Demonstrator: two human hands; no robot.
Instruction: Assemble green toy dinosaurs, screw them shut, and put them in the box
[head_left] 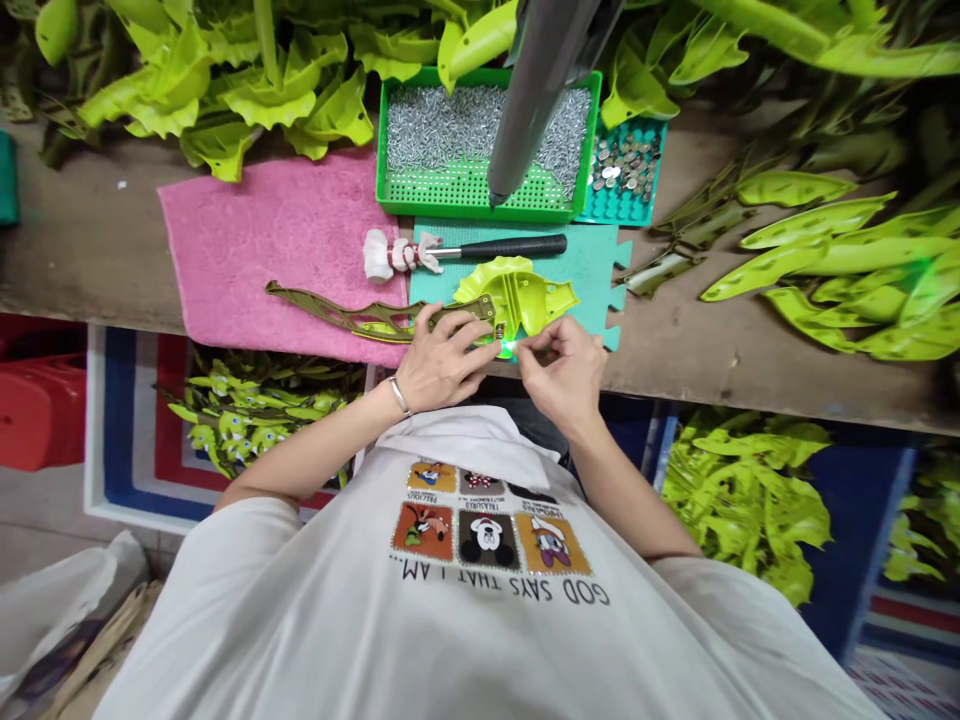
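A lime-green plastic leaf part lies on a teal foam mat at the bench's front edge. An olive-brown plastic stem runs left from it over a pink towel. My left hand presses down on the stem where it meets the leaf, fingers closed over it. My right hand pinches something small I cannot make out, right beside a green glow at the leaf's near edge. A hammer with a cloth-wrapped head lies just behind the leaf.
A green tray of several small metal pins and a teal tray of metal discs stand at the back. A grey pole hangs over the green tray. Green leaf parts pile right, behind and in crates below.
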